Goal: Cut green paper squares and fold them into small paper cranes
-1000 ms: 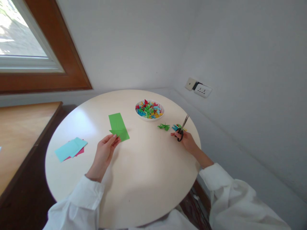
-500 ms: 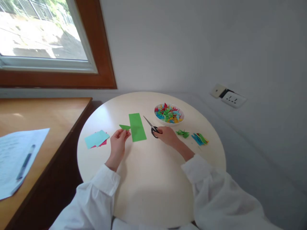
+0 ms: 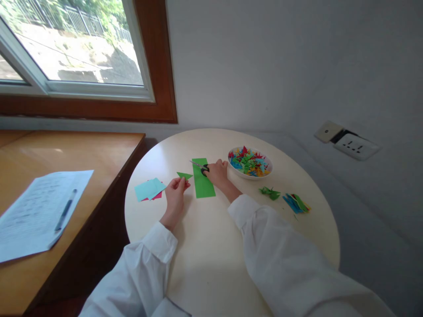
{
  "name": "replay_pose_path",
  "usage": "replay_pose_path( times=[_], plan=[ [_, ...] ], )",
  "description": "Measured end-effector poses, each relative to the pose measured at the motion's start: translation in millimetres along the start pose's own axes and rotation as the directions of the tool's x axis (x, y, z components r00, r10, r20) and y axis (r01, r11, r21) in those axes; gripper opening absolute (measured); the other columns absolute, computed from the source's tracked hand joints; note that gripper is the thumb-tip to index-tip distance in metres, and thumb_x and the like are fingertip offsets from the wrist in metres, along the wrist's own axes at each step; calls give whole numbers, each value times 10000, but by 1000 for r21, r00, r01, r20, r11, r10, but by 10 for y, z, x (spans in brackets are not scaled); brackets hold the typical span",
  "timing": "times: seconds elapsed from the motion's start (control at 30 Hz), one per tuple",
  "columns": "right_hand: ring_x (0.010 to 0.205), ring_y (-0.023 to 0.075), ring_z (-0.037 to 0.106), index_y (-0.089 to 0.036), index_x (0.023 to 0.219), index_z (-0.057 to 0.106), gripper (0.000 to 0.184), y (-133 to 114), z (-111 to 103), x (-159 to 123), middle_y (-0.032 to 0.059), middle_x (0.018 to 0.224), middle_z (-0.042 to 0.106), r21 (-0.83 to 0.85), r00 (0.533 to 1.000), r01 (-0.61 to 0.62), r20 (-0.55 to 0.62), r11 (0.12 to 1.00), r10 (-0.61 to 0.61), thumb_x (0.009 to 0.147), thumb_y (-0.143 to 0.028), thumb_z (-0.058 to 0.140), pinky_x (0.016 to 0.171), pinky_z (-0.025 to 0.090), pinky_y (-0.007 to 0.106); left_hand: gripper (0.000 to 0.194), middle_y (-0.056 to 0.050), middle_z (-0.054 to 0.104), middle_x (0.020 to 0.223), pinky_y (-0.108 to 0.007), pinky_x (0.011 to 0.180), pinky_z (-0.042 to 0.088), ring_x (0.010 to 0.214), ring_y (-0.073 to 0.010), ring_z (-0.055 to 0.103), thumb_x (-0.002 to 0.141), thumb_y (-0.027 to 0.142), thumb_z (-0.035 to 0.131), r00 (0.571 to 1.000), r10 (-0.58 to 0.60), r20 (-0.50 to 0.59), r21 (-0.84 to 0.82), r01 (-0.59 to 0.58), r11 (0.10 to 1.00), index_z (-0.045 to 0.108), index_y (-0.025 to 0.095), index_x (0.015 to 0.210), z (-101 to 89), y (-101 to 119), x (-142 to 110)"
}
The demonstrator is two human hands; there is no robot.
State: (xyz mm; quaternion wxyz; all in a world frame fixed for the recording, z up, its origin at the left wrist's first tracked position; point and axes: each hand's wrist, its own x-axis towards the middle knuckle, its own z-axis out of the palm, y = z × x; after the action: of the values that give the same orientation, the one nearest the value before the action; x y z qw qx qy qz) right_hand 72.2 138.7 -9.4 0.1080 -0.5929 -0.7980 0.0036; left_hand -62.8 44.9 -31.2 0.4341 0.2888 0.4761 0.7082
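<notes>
Between the thumb and fingers of my left hand [image 3: 175, 196], a small folded green paper triangle [image 3: 185, 175] is pinched just above the table. My right hand [image 3: 218, 174] is on the black handles of a pair of scissors [image 3: 198, 164], whose blades point left. Under the scissors lies a larger flat green sheet of paper [image 3: 205, 188], partly covered by them. To the left of my left hand are light blue paper pieces [image 3: 148, 189] overlapping pink paper [image 3: 158, 195].
A white bowl [image 3: 253, 177] full of small colourful folded paper cranes stands at the back right. Green folded pieces [image 3: 270, 193] and coloured paper strips [image 3: 295, 203] lie further right. A side desk [image 3: 109, 149] at left holds written sheets [image 3: 36, 211] and a pen [image 3: 66, 209].
My right hand has brought the scissors leftward from the right side of the table onto the green sheet. My left hand has drawn the green triangle off that sheet. The view has turned left.
</notes>
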Motion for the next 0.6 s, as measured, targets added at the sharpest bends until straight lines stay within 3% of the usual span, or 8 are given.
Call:
replay_pose_path(
  times=[0.17, 0.37, 0.6],
  plan=[
    [951, 267, 496, -168, 936, 675, 267, 30, -34, -55, 142, 925, 676, 74, 1000, -7, 8, 997, 7, 824, -331, 494, 778, 283, 349, 201, 22, 564, 629, -287, 722, 476, 629, -94, 548, 639, 307, 684, 999, 3, 52, -42, -1, 999, 572, 146, 684, 26, 40, -21],
    [667, 154, 572, -165, 826, 665, 314, 167, -121, -303, 59, 793, 692, 264, 998, 31, 51, 964, -46, 852, -366, 424, 549, 298, 239, 161, 25, 572, 638, -300, 746, 479, 639, -94, 553, 629, 276, 693, 985, -49, 164, -81, 63, 995, 597, 153, 665, 95, 156, -106],
    [742, 189, 613, -173, 827, 672, 243, 245, -116, -410, 88, 834, 701, 160, 998, -37, 65, 986, 27, 793, -358, 518, 569, 318, 245, 202, 22, 587, 600, -264, 668, 472, 577, -86, 555, 603, 293, 714, 978, -99, 185, -70, 113, 991, 601, 145, 681, 102, 141, -97]
  ],
)
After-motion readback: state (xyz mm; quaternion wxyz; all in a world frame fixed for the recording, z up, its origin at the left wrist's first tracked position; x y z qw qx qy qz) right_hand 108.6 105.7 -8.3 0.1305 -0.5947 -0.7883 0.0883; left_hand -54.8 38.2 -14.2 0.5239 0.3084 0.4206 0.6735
